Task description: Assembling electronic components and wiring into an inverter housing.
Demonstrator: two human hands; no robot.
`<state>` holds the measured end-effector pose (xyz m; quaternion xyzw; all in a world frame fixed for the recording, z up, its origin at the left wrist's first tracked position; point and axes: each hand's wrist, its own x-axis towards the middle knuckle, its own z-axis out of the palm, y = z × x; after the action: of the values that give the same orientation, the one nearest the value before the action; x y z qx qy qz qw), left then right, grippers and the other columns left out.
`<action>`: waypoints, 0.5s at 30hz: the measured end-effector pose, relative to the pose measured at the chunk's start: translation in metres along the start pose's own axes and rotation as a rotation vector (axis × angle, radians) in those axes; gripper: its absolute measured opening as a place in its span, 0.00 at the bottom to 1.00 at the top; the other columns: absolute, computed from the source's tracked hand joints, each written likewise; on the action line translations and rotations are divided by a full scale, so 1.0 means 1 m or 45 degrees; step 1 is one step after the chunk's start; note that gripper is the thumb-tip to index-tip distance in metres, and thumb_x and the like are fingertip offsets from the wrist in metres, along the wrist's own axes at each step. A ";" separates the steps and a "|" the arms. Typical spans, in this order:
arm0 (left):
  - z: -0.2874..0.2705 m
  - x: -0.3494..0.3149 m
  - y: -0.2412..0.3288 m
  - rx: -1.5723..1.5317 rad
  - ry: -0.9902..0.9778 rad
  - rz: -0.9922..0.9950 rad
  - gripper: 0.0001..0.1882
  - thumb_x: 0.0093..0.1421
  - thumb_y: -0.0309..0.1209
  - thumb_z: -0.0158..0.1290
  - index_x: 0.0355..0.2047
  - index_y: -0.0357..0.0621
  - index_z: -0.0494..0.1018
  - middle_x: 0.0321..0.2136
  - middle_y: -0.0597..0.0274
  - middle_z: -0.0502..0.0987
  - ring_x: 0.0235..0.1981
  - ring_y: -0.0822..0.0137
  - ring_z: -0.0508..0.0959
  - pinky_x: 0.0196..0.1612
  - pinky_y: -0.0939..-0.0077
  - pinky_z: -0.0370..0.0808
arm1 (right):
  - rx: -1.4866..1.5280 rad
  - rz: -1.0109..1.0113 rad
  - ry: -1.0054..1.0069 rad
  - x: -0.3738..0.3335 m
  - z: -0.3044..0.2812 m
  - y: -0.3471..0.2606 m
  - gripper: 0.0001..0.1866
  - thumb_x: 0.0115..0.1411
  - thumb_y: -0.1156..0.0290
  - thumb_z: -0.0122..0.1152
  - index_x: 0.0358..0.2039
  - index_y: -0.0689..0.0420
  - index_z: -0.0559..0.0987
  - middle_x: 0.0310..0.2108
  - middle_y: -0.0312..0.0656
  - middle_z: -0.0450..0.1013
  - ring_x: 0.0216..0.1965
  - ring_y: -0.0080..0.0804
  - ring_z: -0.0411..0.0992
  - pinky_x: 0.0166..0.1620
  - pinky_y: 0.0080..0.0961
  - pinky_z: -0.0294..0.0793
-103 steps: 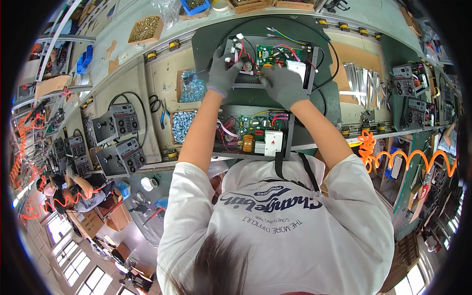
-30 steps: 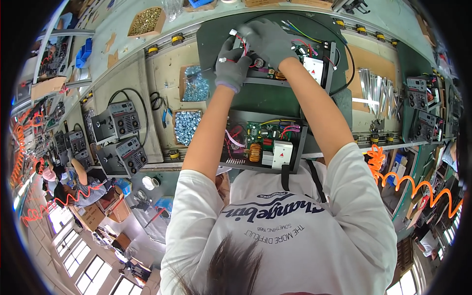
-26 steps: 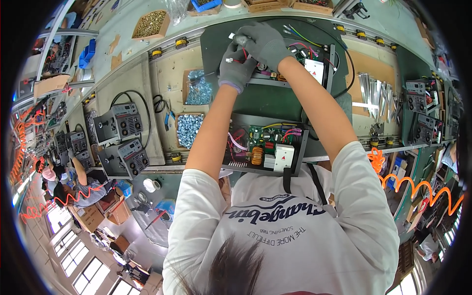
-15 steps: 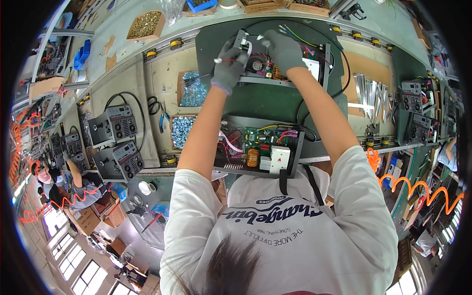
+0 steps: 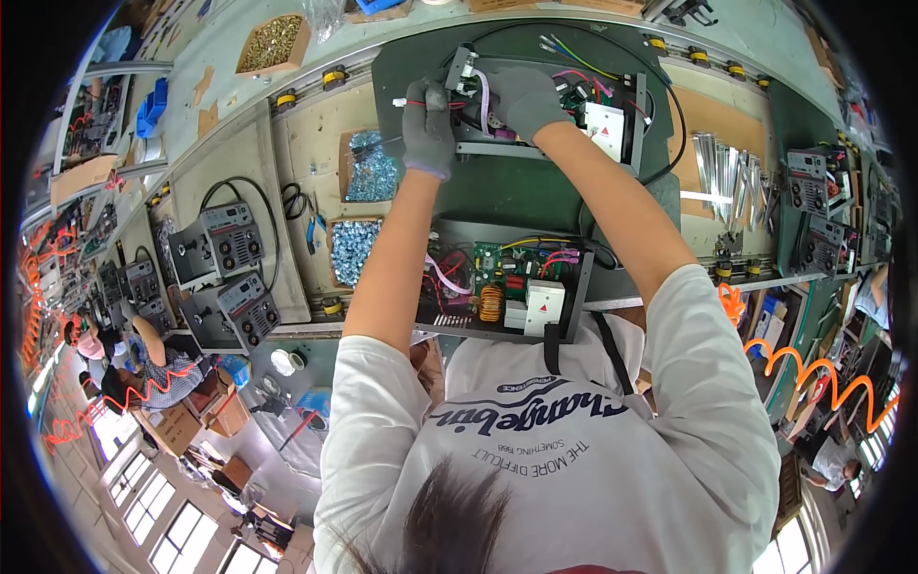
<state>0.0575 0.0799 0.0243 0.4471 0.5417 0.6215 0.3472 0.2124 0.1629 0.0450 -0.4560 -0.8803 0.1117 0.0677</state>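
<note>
My left hand [image 5: 427,129], in a grey glove, is closed on a red wire at the left end of the far open metal chassis [image 5: 502,149]. A white plug [image 5: 400,102] on that wire sticks out to the left of my fingers. My gloved right hand [image 5: 529,101] reaches down into the same chassis, beside a pale ribbon cable [image 5: 484,96]; its fingertips are hidden. To the right of it sit a white block [image 5: 603,128] and pink wires. Nearer to me lies a second open chassis [image 5: 459,330] with a green circuit board [image 5: 490,260] and a copper coil [image 5: 491,304].
Two boxes of bluish small parts [image 5: 371,175] stand left of my left forearm, with blue-handled pliers [image 5: 314,230] beside them. Finished-looking machines [image 5: 229,239] stand further left. Metal strips [image 5: 732,182] lie at the right. A black cable [image 5: 681,124] loops round the far chassis.
My right hand has moved left and lower, into the chassis; the white connector at its fingers is out of sight. My left hand has shifted slightly left with the red wire.
</note>
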 end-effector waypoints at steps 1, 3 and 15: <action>-0.001 0.001 -0.001 0.002 0.008 -0.001 0.14 0.74 0.36 0.44 0.47 0.37 0.70 0.38 0.63 0.74 0.38 0.72 0.70 0.45 0.75 0.70 | 0.005 -0.008 0.010 0.000 0.000 0.000 0.10 0.57 0.65 0.60 0.39 0.48 0.82 0.35 0.42 0.79 0.40 0.46 0.78 0.42 0.43 0.77; 0.002 0.004 -0.002 0.102 0.044 0.164 0.13 0.73 0.36 0.45 0.45 0.38 0.71 0.34 0.61 0.75 0.36 0.71 0.70 0.42 0.74 0.70 | 0.010 -0.019 0.017 -0.001 0.000 -0.002 0.10 0.56 0.63 0.61 0.39 0.47 0.81 0.33 0.41 0.77 0.39 0.46 0.77 0.41 0.43 0.77; 0.003 0.005 0.017 0.597 0.027 0.337 0.12 0.70 0.34 0.44 0.39 0.38 0.71 0.32 0.45 0.73 0.34 0.46 0.72 0.39 0.57 0.69 | -0.119 -0.037 -0.129 0.015 -0.010 -0.002 0.11 0.58 0.67 0.58 0.39 0.46 0.84 0.34 0.45 0.80 0.38 0.46 0.80 0.39 0.43 0.78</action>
<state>0.0595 0.0830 0.0416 0.5755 0.6114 0.5236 0.1441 0.2050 0.1753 0.0558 -0.4395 -0.8935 0.0923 0.0031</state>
